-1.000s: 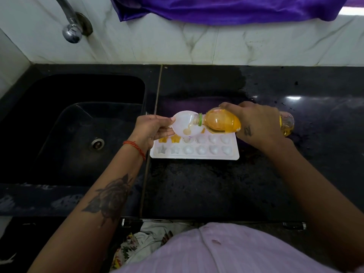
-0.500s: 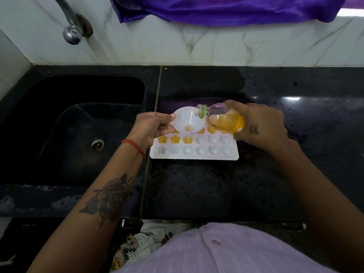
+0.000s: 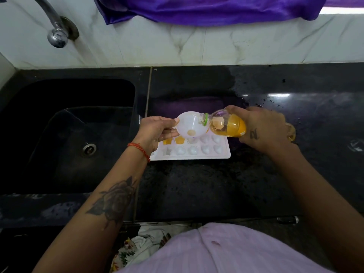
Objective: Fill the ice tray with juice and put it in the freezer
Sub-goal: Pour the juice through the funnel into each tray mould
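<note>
Two hands are engaged: left hand fingers pinch the funnel rim; right hand is wrapped round the bottle, approx. half full. Ice tray, on the table by the sink, is judged light, flexible, spill-prone w/ juice; best gripped at both short ends.

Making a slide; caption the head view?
Left hand steadies white plastic funnel over white ice tray; right hand tips clear juice bottle.
</note>
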